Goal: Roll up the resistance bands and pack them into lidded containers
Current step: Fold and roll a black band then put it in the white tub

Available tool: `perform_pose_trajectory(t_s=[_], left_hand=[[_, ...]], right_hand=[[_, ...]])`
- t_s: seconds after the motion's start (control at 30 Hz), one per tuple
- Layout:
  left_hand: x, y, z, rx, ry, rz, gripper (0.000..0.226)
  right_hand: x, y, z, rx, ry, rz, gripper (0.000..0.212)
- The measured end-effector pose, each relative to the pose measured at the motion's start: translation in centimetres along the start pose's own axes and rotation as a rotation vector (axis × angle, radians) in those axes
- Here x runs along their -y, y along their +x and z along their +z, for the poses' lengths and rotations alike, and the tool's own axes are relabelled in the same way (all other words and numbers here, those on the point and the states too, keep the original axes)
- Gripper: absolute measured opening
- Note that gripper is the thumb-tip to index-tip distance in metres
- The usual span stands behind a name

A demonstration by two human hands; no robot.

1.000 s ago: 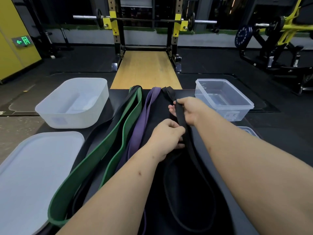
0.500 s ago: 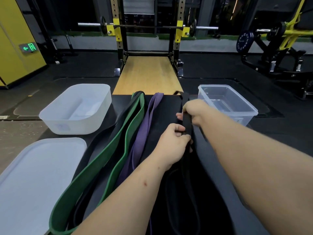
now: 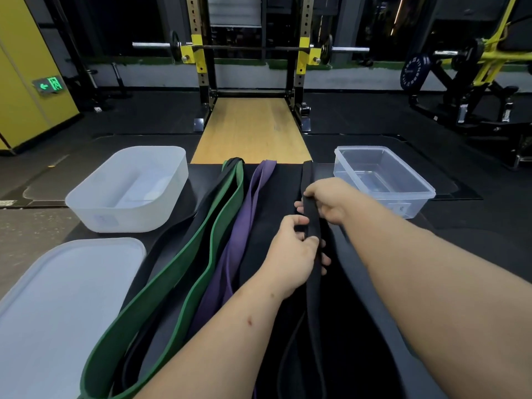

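A black resistance band runs lengthwise down the dark table. My right hand grips it near its far end, and my left hand pinches it just below. To the left lie a purple band, a green band and another black band beside it. A frosted white container stands open at the far left, with its lid flat in front of it. A clear container stands open at the far right.
The black table ends just beyond the bands' far ends. Beyond it are a wooden lifting platform and a squat rack with a barbell. A weight machine stands at the back right.
Both hands have slid along the black band toward its far end, pulling it straighter. The view has tilted up a little.
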State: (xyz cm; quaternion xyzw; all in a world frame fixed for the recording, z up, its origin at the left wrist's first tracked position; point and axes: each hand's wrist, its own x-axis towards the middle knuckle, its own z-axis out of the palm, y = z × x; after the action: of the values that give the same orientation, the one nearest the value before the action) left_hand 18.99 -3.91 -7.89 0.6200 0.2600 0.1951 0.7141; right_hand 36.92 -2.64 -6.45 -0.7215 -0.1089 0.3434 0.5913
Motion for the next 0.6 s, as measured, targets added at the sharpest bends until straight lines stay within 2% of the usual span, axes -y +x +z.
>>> perform_pose_trajectory(t_s=[0.1,0.17,0.23,0.3,0.37,0.47,0.53,0.6], left_hand=[[-0.1,-0.1,-0.2,0.013,-0.004,-0.023,0.042],[-0.3,0.1,-0.2,-0.001,-0.013,-0.019,0.045],[-0.3,0.4,-0.2,-0.044,-0.043,-0.008,0.039],[-0.2,0.5,-0.1,-0.054,-0.039,-0.019,0.034],[0.0,0.4,0.0,-0.024,-0.03,-0.05,0.033],[-0.2,0.1,-0.3,-0.006,-0.037,-0.068,0.032],[-0.5,0.0,-0.6,-0.006,-0.044,-0.061,0.032],[-0.6,0.1,-0.8,-0.006,-0.067,-0.036,0.033]], right_hand=[[0.5,-0.8,0.5,0.026,-0.052,0.015,0.023],[1.6,-0.7,0.6,0.053,0.022,-0.14,0.025],[2.5,-0.5,0.9,0.064,0.14,-0.261,0.031],[2.1,-0.8,1.3,0.062,0.096,-0.175,0.036],[1.0,-1.3,1.5,0.022,-0.016,-0.014,0.028],[0.4,-1.7,1.8,-0.087,0.059,0.06,0.02],[0.8,-1.5,2.2,-0.12,0.119,0.044,0.02],[1.9,-1.4,2.8,-0.049,0.185,-0.113,0.022]])
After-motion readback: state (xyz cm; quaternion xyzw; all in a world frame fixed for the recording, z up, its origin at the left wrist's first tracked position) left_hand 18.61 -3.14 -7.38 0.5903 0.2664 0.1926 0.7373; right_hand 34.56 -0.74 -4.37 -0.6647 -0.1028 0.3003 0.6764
